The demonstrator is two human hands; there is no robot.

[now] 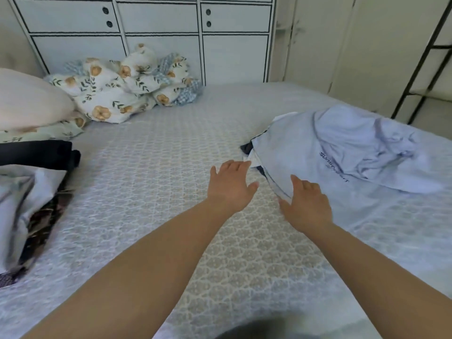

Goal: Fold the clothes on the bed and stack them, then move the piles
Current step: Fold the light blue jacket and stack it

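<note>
While both arms stretch out over the bed (151, 167), the left hand (231, 184) hovers with fingers spread wide and holding nothing, its tips just at the near corner of the pale blue shirt (325, 152) lying at about two o'clock. Just beside it, the right hand (307, 204) is likewise spread flat and gripping nothing, its fingertips touching or nearly touching the shirt's lower edge; whether they press the cloth I cannot tell. Such flat, wide hands suit sliding under or drawing in a loose heap, so the step in hand is probably gathering this shirt toward the bare middle of the bed for folding.

Something dark and something white peek from under the shirt's left edge, so it seems to lie on other garments; pulling only the top layer could drag them askew.

At nine o'clock, at the bed's left edge, a dark folded garment (41, 152) sits beside a rumpled pale and dark patterned pile (27, 206), likely set aside to keep the working space free. A floral quilt (122, 86) is bunched at eleven o'clock against the white cabinet (159, 40), beside a cream pillow (29, 101).
</note>
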